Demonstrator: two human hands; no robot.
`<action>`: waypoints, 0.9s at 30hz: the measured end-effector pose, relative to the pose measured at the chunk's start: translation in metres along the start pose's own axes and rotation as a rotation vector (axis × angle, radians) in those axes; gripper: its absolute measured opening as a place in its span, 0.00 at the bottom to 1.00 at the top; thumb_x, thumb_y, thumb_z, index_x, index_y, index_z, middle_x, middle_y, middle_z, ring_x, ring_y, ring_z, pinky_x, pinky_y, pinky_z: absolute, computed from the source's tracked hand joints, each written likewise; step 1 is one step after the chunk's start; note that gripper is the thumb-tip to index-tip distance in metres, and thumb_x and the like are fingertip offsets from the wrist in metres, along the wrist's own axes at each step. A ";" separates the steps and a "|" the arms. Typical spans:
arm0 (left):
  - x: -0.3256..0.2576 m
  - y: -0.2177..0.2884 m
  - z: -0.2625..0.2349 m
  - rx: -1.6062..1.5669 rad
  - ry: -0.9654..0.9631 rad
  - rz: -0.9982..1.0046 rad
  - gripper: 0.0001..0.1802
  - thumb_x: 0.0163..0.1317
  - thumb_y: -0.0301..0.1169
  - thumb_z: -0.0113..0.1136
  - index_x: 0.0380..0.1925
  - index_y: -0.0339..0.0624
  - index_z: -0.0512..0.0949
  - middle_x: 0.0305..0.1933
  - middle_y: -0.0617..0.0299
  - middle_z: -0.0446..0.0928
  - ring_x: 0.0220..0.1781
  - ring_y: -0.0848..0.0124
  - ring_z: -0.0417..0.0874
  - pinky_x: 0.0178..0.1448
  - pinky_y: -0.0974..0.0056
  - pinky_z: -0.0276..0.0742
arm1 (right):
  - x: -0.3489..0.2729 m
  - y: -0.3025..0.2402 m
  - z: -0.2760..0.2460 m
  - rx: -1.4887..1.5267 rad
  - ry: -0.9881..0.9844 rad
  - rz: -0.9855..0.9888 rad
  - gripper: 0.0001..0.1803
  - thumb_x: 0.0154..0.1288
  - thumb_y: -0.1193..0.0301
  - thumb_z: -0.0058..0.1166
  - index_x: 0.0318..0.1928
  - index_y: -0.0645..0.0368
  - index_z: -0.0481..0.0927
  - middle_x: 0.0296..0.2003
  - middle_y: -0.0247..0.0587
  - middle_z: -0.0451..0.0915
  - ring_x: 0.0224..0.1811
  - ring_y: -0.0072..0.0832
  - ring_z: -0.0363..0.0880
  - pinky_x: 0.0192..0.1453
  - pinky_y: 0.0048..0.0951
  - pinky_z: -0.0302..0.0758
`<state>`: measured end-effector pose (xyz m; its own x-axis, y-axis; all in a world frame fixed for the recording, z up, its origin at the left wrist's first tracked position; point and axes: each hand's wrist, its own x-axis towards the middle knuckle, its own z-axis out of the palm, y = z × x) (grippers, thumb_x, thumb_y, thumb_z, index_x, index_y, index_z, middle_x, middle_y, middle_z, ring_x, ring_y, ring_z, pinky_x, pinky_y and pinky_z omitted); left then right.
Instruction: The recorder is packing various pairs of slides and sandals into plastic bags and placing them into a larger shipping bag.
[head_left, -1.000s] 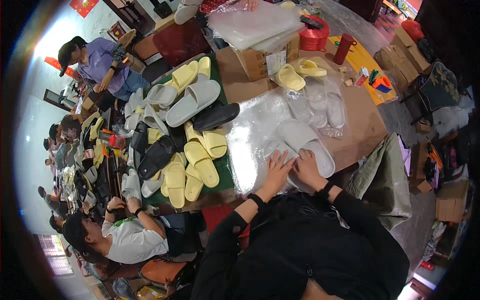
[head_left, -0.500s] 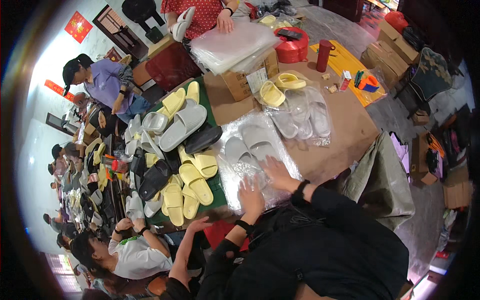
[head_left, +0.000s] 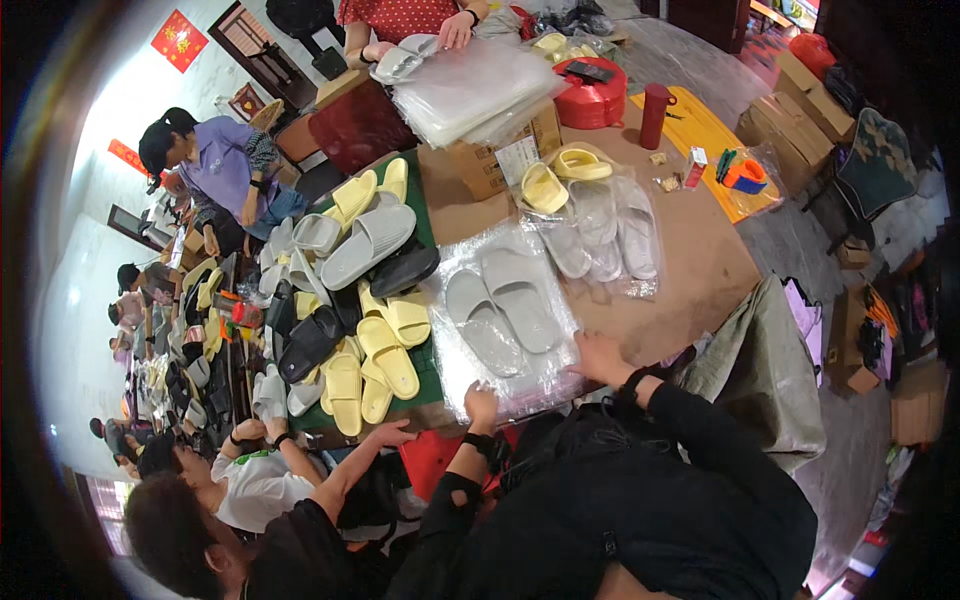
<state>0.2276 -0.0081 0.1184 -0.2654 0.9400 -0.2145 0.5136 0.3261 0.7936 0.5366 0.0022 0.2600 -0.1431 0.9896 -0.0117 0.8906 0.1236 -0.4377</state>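
A pair of grey slippers (head_left: 518,310) lies side by side within a clear plastic bag (head_left: 445,345) at the table's near edge. My left hand (head_left: 481,404) is closed at the bag's near left corner, fingers curled on the film. At its near right edge, my right hand (head_left: 600,358) pinches the plastic between thumb and fingers. More bagged grey slippers (head_left: 600,225) rest beyond, with a yellow pair (head_left: 565,177) on top. To the left, yellow, grey and black slippers (head_left: 385,355) are heaped on a green surface.
A stack of clear bags (head_left: 475,90) sits on a cardboard box (head_left: 500,155). Behind are a red roll (head_left: 590,98) and a red bottle (head_left: 654,115). A co-worker in red dots (head_left: 405,20) handles grey slippers; another person's arm (head_left: 355,460) reaches near my left arm.
Both my hands have drawn back from on top of the bagged slippers to its near edge, the right one also shifting right. The co-worker opposite has lowered grey slippers onto the bag stack.
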 end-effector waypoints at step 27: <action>-0.043 0.196 -0.119 -1.196 -0.417 -0.377 0.08 0.62 0.35 0.47 0.35 0.43 0.66 0.53 0.46 0.68 0.47 0.51 0.75 0.49 0.56 0.73 | 0.206 0.046 -0.090 -0.524 0.336 -0.005 0.13 0.55 0.67 0.46 0.39 0.58 0.76 0.31 0.44 0.77 0.38 0.40 0.74 0.39 0.46 0.67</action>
<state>0.2423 0.0036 0.3511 0.1476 0.8422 -0.5185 -0.6252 0.4857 0.6110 0.5869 0.2187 0.3181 -0.0796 0.9473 0.3103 0.9960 0.0628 0.0637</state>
